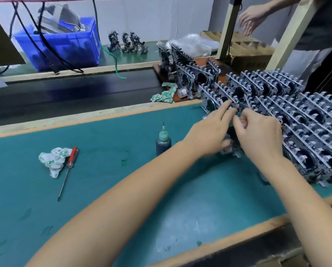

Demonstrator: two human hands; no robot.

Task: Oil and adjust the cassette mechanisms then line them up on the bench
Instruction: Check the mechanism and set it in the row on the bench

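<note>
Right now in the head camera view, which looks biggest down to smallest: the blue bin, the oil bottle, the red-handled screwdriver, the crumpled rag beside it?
1. blue bin, though farthest away.
2. red-handled screwdriver, by length.
3. crumpled rag and oil bottle look alike; unranked.

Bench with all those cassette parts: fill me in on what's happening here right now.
A person works with both hands on one cassette mechanism at the near left end of the rows of mechanisms lined up on the green bench. The left hand reaches in with fingers extended; the right hand curls over the top of it. The oil bottle stands untouched just left of the hands. Further left, a red-handled screwdriver lies beside a crumpled rag. Another person's hand shows at the top right.
</note>
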